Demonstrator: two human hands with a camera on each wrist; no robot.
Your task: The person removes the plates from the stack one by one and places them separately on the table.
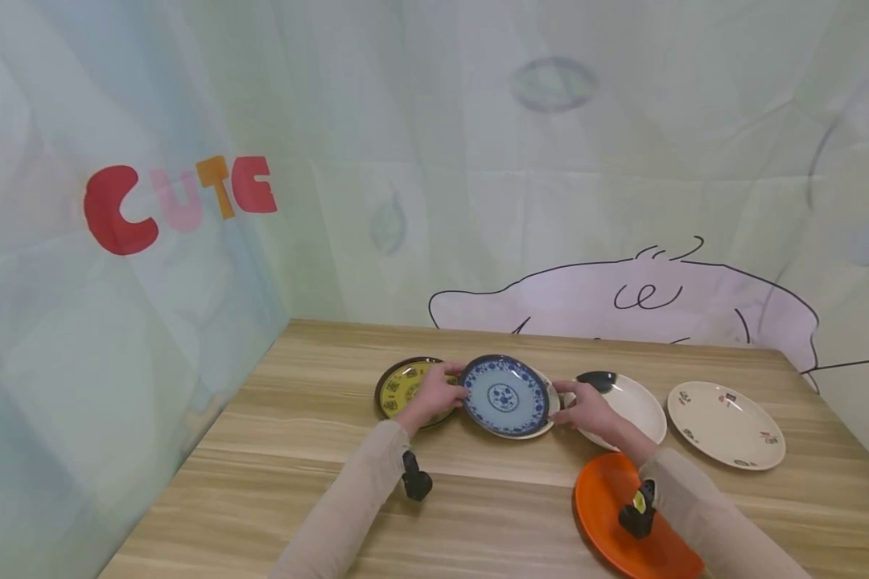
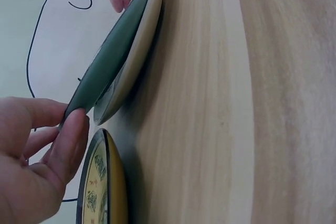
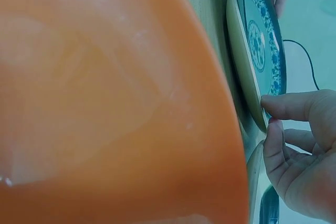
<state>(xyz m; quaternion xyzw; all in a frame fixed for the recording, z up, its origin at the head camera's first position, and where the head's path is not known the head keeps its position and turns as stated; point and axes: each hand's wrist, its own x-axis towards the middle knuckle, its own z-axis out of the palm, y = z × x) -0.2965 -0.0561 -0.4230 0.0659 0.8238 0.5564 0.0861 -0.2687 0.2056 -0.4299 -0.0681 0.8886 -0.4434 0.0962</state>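
Note:
A blue-and-white patterned plate (image 1: 503,398) lies over a cream plate (image 3: 239,51), whose rim peeks out at the right. With thumb and fingers my left hand (image 1: 434,394) pinches the blue plate's left rim. That side is tilted up off the cream plate, its green underside (image 2: 113,45) showing in the left wrist view. At the opposite edge, my right hand (image 1: 586,408) has its thumb and curled fingers around the blue plate's rim, close against the cream rim. Below the left hand sits a yellow plate (image 1: 398,394) with a dark edge.
Right of the hands lie a white plate (image 1: 640,410) with a dark patch and a cream plate (image 1: 724,426) with small motifs. An orange plate (image 1: 601,503) is under the right forearm. The wooden table (image 1: 261,458) meets a printed curtain (image 1: 405,161) behind.

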